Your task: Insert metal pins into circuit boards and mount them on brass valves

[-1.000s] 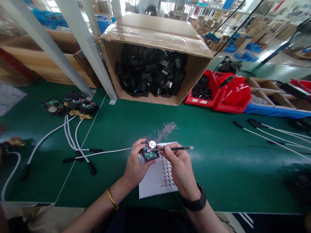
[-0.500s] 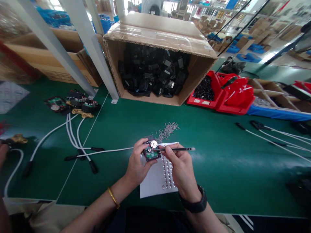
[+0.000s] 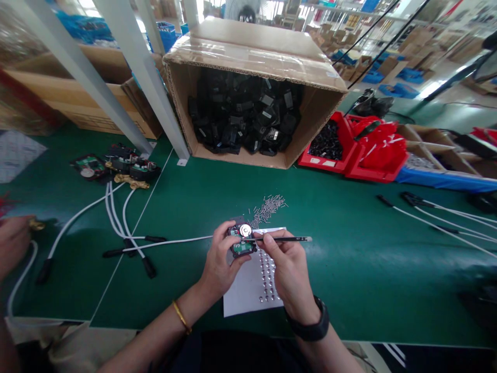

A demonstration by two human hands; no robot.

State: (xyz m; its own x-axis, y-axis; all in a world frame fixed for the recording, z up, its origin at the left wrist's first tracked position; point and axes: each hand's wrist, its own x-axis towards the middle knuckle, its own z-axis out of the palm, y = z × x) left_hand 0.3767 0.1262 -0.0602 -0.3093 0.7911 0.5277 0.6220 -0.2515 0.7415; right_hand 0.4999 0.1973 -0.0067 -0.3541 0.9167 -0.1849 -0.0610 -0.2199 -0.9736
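My left hand [image 3: 221, 254] is closed around the edge of a small black housing with a green circuit board [image 3: 244, 247] inside. A round silver disc [image 3: 245, 230] sits at the board's upper part, and a white cable [image 3: 186, 240] runs off to the left. Between the thumb and fingers of my right hand [image 3: 289, 264] is a slim black pair of tweezers [image 3: 293, 239], lying level. Its tip reaches onto the board near my left fingertips; whether it grips anything is too small to tell. Below both hands lies a white sheet [image 3: 243, 295] with rows of small shiny domed pieces [image 3: 266, 285].
Loose small metal pins [image 3: 269, 207] lie beyond the housing. A cardboard box [image 3: 256, 52] of black housings stands behind, with red bins [image 3: 330, 163] to its right. Left are wired boards [image 3: 132, 166] and a co-worker's hand [image 3: 13, 243]. White cables [image 3: 427, 215] lie right.
The tweezers' tip and my left fingertips have shifted slightly on the board. At the far left, the co-worker's hand has come further into view, by a brass-coloured part.
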